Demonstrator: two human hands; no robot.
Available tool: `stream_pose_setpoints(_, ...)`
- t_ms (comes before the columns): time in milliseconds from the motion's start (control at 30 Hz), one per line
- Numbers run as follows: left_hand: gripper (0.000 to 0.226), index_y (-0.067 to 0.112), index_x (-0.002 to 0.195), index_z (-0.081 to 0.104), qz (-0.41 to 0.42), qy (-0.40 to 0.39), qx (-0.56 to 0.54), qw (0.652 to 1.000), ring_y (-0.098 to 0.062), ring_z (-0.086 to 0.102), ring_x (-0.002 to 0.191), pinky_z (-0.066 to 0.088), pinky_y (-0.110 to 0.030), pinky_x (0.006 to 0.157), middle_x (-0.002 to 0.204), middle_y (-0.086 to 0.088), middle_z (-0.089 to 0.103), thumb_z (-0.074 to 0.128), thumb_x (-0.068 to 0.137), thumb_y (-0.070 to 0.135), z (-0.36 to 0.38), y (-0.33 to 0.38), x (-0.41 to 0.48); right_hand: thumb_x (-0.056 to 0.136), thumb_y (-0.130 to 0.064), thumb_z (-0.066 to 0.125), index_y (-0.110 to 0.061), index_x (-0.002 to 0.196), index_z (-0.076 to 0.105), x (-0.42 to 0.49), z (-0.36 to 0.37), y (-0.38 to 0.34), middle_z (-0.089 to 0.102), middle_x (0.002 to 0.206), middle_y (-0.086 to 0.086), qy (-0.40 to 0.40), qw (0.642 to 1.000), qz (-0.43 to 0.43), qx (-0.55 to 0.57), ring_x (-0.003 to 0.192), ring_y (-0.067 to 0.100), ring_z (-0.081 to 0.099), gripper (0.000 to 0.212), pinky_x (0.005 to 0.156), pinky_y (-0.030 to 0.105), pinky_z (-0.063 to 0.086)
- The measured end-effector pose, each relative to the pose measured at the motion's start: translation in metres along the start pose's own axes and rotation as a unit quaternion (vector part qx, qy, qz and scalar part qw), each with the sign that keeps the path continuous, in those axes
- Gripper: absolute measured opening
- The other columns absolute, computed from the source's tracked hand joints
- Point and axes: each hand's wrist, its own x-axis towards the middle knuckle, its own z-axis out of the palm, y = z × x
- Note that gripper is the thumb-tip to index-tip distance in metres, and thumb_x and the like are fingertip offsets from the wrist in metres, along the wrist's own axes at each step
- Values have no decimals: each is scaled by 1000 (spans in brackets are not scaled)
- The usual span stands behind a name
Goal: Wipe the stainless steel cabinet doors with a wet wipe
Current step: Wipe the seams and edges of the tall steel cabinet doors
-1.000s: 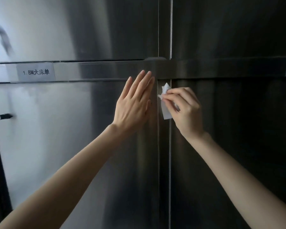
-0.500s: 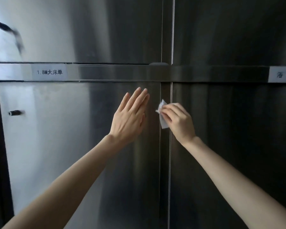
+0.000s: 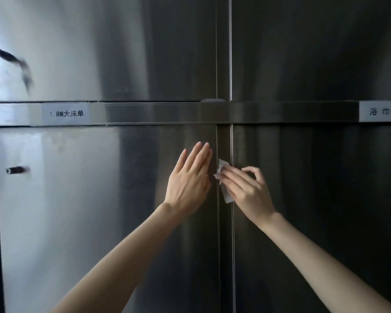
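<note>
- Wet wipe [image 3: 224,188] — small, white, crumpled — is lying against the narrow vertical strip [image 3: 224,245] between the two lower cabinet doors, roughly at mid-height of the view, partly hidden under fingers.
- Right hand [image 3: 246,193] is pressing the wipe onto that strip; the fingers are closed down on it, flattening it to the metal, with an upper corner and a lower edge sticking out past them. The index finger is crooking up off the surface.
- Left hand [image 3: 190,181] is lying flat on the lower left door [image 3: 88,222], fingers straight and together, pointing up and slightly right; it is gripping nothing. Its fingertips are sitting just beside the door's right edge, close to the wipe but apart from it.
- Both bare forearms are reaching in from the bottom corners of the view.
- Lower right door [image 3: 325,222] is sitting in shadow, much darker than the left one, which is catching pale light.
- A horizontal steel rail [image 3: 167,112] is crossing above the hands, dividing lower doors from upper doors [image 3: 122,53].
- Two labels are showing on the rail — a left label [image 3: 66,113] reading "1.8M" plus characters, and a right label [image 3: 380,111] near the frame edge.
- A short dark knob [image 3: 15,170] is projecting from the lower left door, well apart from the hands.
</note>
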Motion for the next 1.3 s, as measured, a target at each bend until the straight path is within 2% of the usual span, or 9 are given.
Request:
stream_pose_setpoints(133,58,-1,141,45,21,4,21,1000,-28,33,143,24,-45,118,152,-12,39,58,87,13,-4,-8,16,78,0,73,-7,100,74,43,-4,26,71,107,6,20,999,-20,-22,102,18,66,22,87,32,46)
stream_pose_setpoints(300,56,-3,139,47,13,27,16,999,-29,35,141,25,-45,117,151,-13,41,60,87,11,2,-14,19,82,-4,71,-10,90,76,88,0,33,74,95,0,100,994,29,-21,90,14,69,12,77,33,37)
stream_pose_setpoints(433,60,-3,142,44,6,31,2,999,-29,33,142,27,-47,117,153,-12,38,60,85,9,10,-16,16,83,-2,69,-10,94,75,42,4,17,73,101,2,61,998,3,-3,96,16,68,16,77,33,36)
stream_pose_setpoints(600,58,0,145,39,-1,40,12,999,-26,26,146,24,-46,119,156,-11,31,35,90,19,20,-17,21,85,-1,65,-8,92,75,57,4,28,72,104,3,48,999,11,-11,101,16,67,14,75,31,38)
stream_pose_setpoints(700,57,1,146,38,3,71,20,997,-26,24,146,23,-47,119,156,-11,30,36,92,20,32,-18,21,85,-4,67,-8,92,75,87,8,31,73,101,2,76,995,57,-16,99,16,67,12,71,31,42)
stream_pose_setpoints(800,55,1,145,39,10,109,22,994,-27,28,144,25,-48,116,155,-12,33,38,94,20,42,-21,20,83,-3,70,-7,96,75,72,14,21,72,105,4,70,994,88,-2,102,17,66,15,74,32,42)
stream_pose_setpoints(933,55,1,146,38,27,110,39,993,-27,27,144,25,-47,116,155,-12,32,38,94,22,43,-26,23,83,-2,70,-7,96,75,51,9,20,71,107,5,52,998,38,-7,104,17,66,15,74,30,41)
stream_pose_setpoints(1133,58,3,150,31,32,105,47,993,-24,18,148,18,-46,120,159,-11,23,35,98,28,50,-31,19,84,-3,69,-6,96,74,88,15,35,72,103,6,61,997,53,-19,98,19,67,14,73,31,47)
stream_pose_setpoints(1300,57,4,151,30,29,113,50,992,-24,20,148,19,-45,120,159,-11,24,33,99,28,51,-32,21,82,0,70,-3,90,75,47,10,22,72,98,9,24,999,28,7,93,22,67,10,74,33,50)
